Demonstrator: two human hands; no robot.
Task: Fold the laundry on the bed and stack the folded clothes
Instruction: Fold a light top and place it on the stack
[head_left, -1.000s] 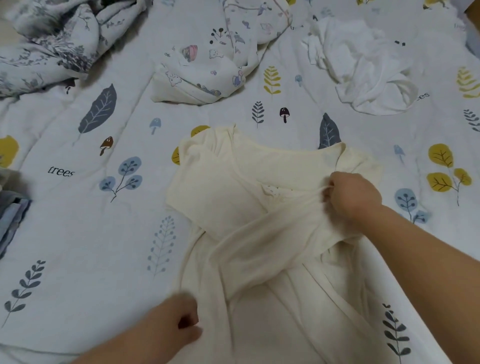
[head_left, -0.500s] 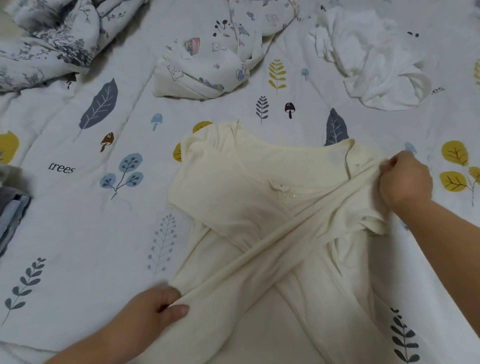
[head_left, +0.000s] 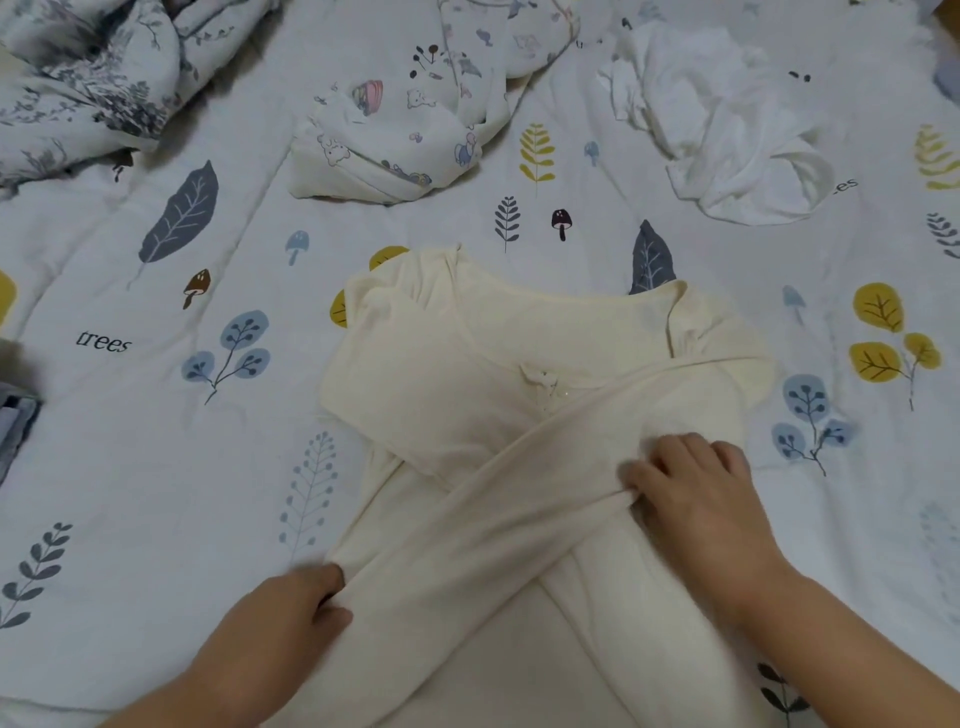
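Both hands are pinching the cream long-sleeved knit top (head_left: 441, 374): left hand (head_left: 291, 613), right hand (head_left: 691, 483). Beyond it, the crumpled white garment (head_left: 727, 130) and printed pyjamas (head_left: 415, 130) are lying unfolded.

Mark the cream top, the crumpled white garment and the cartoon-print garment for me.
cream top (head_left: 441, 374), head view, on its flat chest panel.
crumpled white garment (head_left: 727, 135), head view, on its bunched middle.
cartoon-print garment (head_left: 405, 140), head view, on its printed front.

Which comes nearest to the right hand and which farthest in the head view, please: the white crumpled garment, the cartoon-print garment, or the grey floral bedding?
From the right hand:
1. White crumpled garment, upper right of the bed.
2. Cartoon-print garment, top centre.
3. Grey floral bedding, top left corner.
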